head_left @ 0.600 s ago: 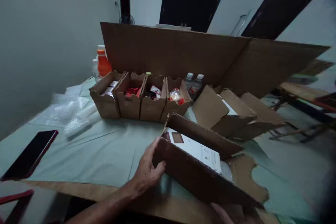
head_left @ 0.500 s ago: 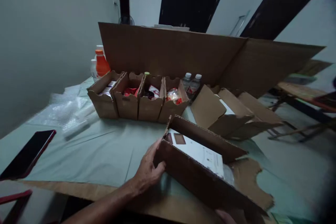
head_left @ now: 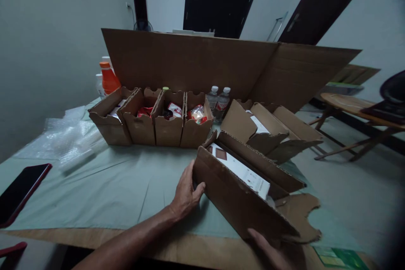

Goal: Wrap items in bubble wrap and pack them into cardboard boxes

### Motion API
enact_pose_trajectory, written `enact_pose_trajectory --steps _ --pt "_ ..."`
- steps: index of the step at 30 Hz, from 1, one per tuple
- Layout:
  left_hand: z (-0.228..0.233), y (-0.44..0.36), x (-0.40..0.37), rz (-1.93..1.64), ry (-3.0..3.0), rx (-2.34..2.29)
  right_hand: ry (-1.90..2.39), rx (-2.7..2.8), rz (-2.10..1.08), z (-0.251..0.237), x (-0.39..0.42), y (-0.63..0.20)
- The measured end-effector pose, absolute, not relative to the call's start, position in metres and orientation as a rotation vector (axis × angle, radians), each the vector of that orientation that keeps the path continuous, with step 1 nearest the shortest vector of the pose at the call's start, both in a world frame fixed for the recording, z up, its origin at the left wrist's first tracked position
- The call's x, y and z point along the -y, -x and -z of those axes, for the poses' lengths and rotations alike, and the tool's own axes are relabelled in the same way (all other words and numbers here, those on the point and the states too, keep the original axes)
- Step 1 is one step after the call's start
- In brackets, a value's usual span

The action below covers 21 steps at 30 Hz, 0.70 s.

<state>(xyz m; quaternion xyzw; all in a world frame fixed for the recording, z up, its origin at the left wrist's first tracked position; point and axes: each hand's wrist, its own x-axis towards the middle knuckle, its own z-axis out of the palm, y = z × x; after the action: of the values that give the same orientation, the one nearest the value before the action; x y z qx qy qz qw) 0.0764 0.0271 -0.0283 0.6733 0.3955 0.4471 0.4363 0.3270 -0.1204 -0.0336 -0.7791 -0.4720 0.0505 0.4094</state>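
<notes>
At 9 o'clock a phone (head_left: pixel 19 193) lies on the desk (head_left: pixel 104 185), with bubble wrap (head_left: pixel 68 141) beyond it. Toward 11, four small boxes (head_left: pixel 152 120) stand in a row, an orange bottle (head_left: pixel 108 78) behind them. Your left hand (head_left: pixel 186 194) presses half-open against the left end of the carton (head_left: pixel 240 196) at centre, thumb on its front wall. A white leaflet (head_left: pixel 243 171) lies inside. At 5 o'clock your right hand (head_left: pixel 274 253) cups the carton's lower right corner, fingers loosely curled
</notes>
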Motion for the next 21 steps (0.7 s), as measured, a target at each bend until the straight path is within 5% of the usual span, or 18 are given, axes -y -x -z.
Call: enact_pose_trajectory --steps 21 --pt "0.046 -0.069 -0.023 -0.874 -1.958 -0.975 1.744 0.932 0.390 0.015 0.044 -0.248"
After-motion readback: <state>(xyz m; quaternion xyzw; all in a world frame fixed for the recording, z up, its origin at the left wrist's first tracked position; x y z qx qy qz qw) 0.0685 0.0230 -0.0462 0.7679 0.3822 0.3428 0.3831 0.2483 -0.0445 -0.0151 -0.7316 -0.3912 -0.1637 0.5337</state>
